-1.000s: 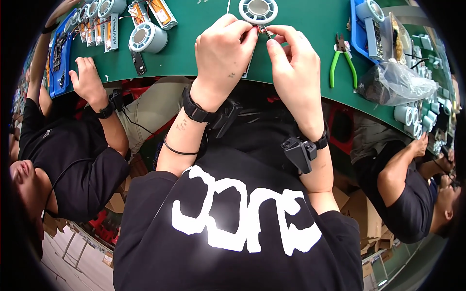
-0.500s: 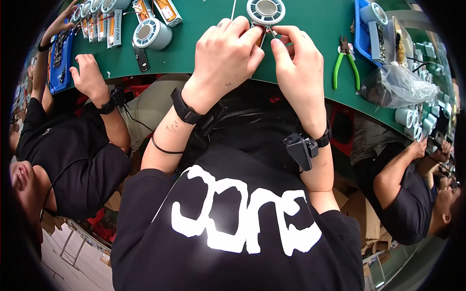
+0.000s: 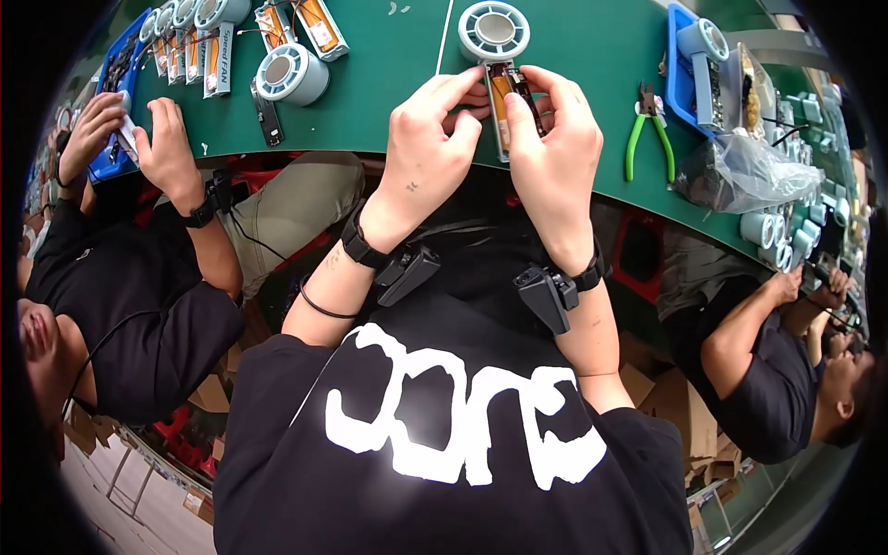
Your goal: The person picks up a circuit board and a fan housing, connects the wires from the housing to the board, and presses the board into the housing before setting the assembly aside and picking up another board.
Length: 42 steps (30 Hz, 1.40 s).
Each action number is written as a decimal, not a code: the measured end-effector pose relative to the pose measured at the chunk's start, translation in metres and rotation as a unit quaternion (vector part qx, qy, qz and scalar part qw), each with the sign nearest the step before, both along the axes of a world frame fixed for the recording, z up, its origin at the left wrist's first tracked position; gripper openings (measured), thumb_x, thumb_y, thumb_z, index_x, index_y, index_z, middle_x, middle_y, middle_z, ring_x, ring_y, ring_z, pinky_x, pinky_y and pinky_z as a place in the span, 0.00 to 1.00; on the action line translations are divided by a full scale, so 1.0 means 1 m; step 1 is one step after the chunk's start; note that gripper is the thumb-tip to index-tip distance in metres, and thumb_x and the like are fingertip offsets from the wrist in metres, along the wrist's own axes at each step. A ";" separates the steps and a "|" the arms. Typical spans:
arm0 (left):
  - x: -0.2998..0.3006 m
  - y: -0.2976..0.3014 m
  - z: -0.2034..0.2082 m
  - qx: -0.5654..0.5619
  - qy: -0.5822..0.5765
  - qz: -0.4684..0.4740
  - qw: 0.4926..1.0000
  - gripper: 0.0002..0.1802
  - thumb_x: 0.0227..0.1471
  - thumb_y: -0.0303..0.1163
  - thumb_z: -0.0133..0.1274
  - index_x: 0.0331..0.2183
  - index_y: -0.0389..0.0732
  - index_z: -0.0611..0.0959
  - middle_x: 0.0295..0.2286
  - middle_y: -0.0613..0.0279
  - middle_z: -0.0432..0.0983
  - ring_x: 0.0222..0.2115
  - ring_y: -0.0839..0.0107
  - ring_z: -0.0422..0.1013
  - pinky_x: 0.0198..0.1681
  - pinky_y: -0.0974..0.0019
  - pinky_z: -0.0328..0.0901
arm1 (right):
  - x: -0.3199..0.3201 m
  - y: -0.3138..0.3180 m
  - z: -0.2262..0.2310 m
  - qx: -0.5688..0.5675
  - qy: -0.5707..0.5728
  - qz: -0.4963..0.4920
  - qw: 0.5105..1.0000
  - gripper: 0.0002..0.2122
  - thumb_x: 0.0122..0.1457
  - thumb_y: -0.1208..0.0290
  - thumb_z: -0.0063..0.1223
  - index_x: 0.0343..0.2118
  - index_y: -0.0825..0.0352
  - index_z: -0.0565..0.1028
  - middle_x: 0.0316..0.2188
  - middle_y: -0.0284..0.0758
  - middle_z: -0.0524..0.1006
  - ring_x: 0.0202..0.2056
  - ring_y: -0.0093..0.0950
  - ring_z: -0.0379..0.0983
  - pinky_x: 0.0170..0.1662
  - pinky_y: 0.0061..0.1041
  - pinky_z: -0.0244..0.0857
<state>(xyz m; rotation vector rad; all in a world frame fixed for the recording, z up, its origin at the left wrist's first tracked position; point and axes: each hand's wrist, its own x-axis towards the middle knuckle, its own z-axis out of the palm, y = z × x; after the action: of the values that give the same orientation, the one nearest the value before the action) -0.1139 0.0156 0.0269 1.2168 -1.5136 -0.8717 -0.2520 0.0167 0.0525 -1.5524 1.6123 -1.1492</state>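
In front of me a handheld fan lies on the green table, its round pale-blue head away from me. Its handle is uncovered, showing an orange battery. My left hand is closed at the handle's left side, index fingertip near the head. A narrow dark circuit board lies along the handle's right side, tilted. My right hand pinches this board, thumb on top and fingers at its outer edge. Part of the board and the handle's lower right side are hidden by that hand.
Green-handled cutters lie on the table to the right, near a blue tray and a clear plastic bag. More open fans stand at left, beside a dark strip. Co-workers sit on both sides.
My hands have moved apart and nearer to me, uncovering the handle, battery and dark board. The fan has shifted slightly left and toward me. The left co-worker's hands now hold a pale piece.
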 end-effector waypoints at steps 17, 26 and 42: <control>-0.002 -0.002 -0.009 0.043 0.117 -0.027 0.992 0.25 0.51 0.10 0.43 0.52 0.26 0.77 0.50 0.48 0.72 0.49 0.60 0.75 0.53 0.61 0.75 | 0.010 -0.003 -0.004 -0.123 0.212 -0.016 0.969 0.12 0.57 0.77 0.60 0.44 0.67 0.80 0.38 0.39 0.79 0.38 0.38 0.76 0.40 0.32 0.71; -0.002 -0.015 -0.011 -0.100 -0.066 -0.008 0.993 0.23 0.47 0.13 0.51 0.47 0.38 0.82 0.36 0.52 0.75 0.31 0.58 0.76 0.34 0.61 0.73 | -0.005 -0.002 -0.004 -0.135 0.179 0.016 0.975 0.13 0.55 0.79 0.61 0.44 0.68 0.79 0.39 0.39 0.79 0.40 0.39 0.74 0.43 0.35 0.70; -0.001 -0.009 -0.011 -0.096 -0.101 0.011 0.990 0.26 0.46 0.12 0.46 0.48 0.35 0.81 0.38 0.50 0.78 0.33 0.57 0.78 0.37 0.60 0.74 | -0.001 -0.003 -0.010 -0.121 0.124 0.020 0.985 0.13 0.53 0.78 0.65 0.43 0.68 0.81 0.38 0.38 0.80 0.34 0.29 0.76 0.37 0.25 0.71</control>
<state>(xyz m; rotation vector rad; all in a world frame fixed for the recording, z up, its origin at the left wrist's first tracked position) -0.1146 0.0070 0.0162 1.2027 -1.7002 -0.5866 -0.2529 0.0134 0.0423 -1.9419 1.6356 -1.2042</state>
